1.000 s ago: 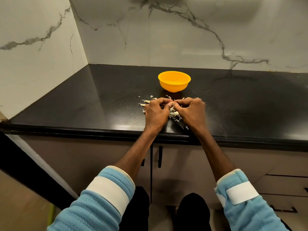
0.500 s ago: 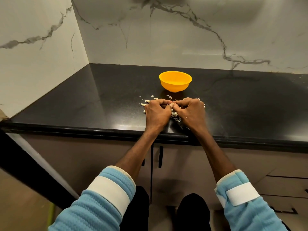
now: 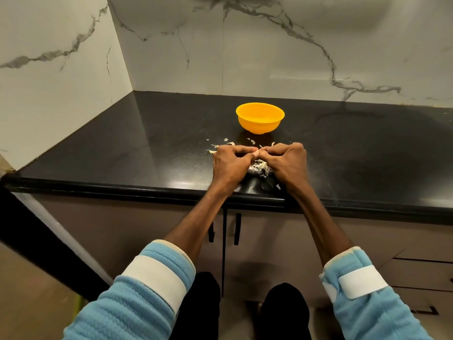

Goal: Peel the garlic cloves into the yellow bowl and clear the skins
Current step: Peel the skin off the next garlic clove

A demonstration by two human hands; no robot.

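Black and glossy, the worktop (image 3: 152,153) runs into a corner of white marble wall (image 3: 269,57) veined with grey. The yellow bowl (image 3: 259,117) stands upright on it, towards the far side and well apart from the near edge; from this angle its inside shows only yellow.

Just nearer than the bowl, both hands meet over the worktop. The left hand (image 3: 230,165) and the right hand (image 3: 286,165) have their fingers curled, and their fingertips come together in the middle. The grip of each is closed in a pinch on a garlic clove (image 3: 256,153), of which only a small pale bit shows between the fingertips. Whether any skin is on it is too small to tell.

Under and between the two hands lies a heap of garlic skins (image 3: 260,169), pale and papery, resting on the worktop near its front edge. More loose scraps (image 3: 230,143) are scattered on the far side of the hands, between them and the bowl, with a few to the left of the left hand and one to the near right.

Light blue sleeves (image 3: 137,298) with white bands cover the forearms. Below the worktop are brown cupboard doors with dark handles (image 3: 237,229).
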